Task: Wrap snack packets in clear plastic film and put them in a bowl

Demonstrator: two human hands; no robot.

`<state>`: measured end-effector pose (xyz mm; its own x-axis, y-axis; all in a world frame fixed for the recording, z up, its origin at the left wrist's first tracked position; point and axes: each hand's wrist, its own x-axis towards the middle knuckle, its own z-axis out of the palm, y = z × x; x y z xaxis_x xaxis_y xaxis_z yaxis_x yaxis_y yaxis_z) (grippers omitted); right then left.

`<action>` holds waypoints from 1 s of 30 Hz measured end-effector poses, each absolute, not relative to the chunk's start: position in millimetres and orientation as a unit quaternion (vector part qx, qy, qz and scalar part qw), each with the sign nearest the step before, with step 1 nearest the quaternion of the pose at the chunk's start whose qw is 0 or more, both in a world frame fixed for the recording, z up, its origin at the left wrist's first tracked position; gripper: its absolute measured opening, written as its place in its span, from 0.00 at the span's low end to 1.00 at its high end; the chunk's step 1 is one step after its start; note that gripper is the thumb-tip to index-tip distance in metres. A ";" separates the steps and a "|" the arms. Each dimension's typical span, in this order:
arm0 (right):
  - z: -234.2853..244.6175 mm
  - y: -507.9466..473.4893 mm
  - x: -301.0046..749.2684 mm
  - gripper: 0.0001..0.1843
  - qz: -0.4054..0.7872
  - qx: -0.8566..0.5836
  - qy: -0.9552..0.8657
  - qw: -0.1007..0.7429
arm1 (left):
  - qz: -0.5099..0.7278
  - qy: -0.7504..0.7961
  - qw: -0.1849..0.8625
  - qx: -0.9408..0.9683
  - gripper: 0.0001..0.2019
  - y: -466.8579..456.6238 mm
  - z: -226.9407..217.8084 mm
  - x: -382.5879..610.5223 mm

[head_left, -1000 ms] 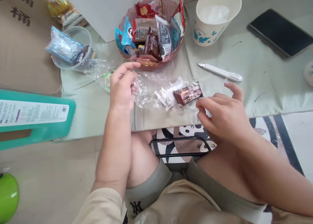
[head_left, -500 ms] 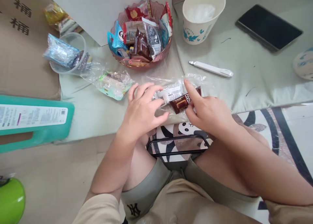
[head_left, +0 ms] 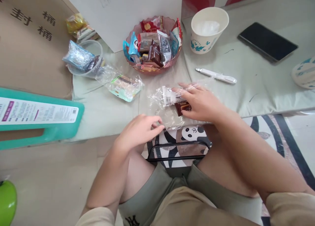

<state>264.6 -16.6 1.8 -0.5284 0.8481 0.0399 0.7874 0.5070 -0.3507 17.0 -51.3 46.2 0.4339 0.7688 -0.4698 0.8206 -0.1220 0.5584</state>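
Observation:
A clear plastic bag lies near the table's front edge with a white-labelled packet and a brown cocoa snack packet in it. My right hand lies on the bag, fingers pressed over the brown packet. My left hand pinches the bag's near edge between thumb and fingers. A pink bowl full of wrapped snacks stands behind the bag.
A second clear bag with a green packet lies left. A clear cup with wrappers, paper cup, white pen-like tool, black phone, cardboard box and teal board surround the spot.
My left hand came off the packets and drew back to the bag's near edge. My right hand slid left over the brown packet. The camera view shifted slightly.

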 end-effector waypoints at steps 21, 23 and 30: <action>7.1 -29.4 267.0 0.22 0.090 -0.437 -0.872 0.201 | 0.035 0.642 0.170 0.747 0.29 7.2 2.0 35.7; 5.8 -32.1 265.6 0.21 0.074 -0.399 -0.871 0.275 | 0.029 0.642 0.158 0.750 0.30 5.8 1.2 35.5; 32.3 -49.4 262.1 0.27 0.057 -0.472 -0.815 0.330 | 0.026 0.657 0.154 0.737 0.28 -0.9 4.2 39.8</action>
